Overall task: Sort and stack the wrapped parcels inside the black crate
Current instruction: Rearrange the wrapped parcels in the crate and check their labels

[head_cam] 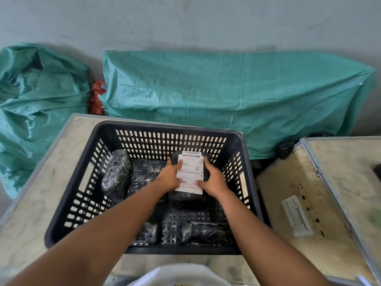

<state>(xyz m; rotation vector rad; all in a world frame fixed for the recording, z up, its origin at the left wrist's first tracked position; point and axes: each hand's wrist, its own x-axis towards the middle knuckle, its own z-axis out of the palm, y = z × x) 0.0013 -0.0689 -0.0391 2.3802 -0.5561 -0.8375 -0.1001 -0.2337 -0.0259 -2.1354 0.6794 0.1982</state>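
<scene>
Gripping labelled parcel [190,172] from both sides: left hand [170,175], right hand [212,178] | long axis toward far crate [144,126] wall, label up | five wrapped parcels visible

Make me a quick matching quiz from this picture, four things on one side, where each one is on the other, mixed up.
Things
1. labelled parcel
2. upright parcel
3. green sack
4. wooden box

Places
A. right of the black crate
B. against the crate's left wall
C. behind the crate, along the wall
D. between the left hand and right hand

Pairs: 1-D, 2-B, 3-C, 4-A
</scene>
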